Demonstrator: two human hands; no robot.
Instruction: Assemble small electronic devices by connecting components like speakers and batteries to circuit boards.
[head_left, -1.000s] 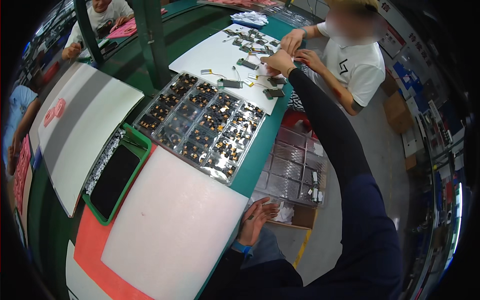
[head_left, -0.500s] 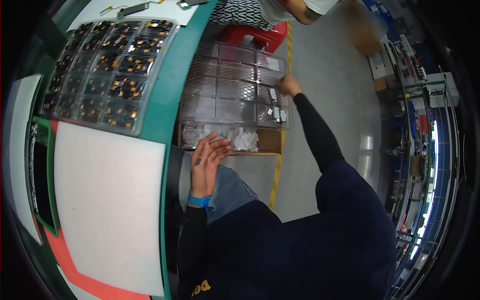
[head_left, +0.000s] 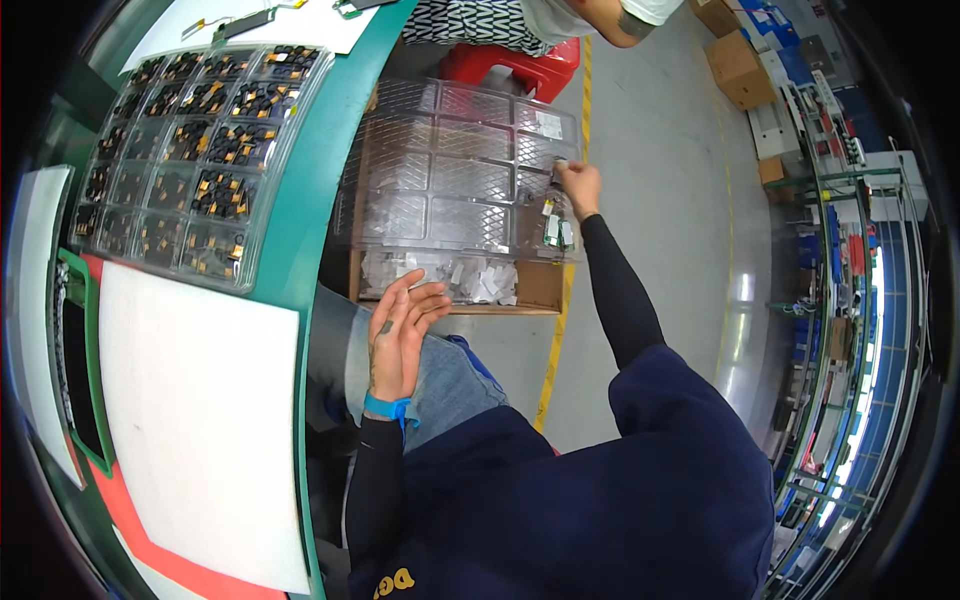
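The bunched right hand [head_left: 581, 186] (whether gripping anything, I cannot tell) best moves lightly at the tray [head_left: 474, 176], left hand [head_left: 397, 342] loosely open.

The divided tray [head_left: 470, 216] looks clear, glossy plastic; the stool [head_left: 558, 68], smooth plastic; the box [head_left: 541, 285], matt cardboard; the jeans [head_left: 452, 376], denim cloth.
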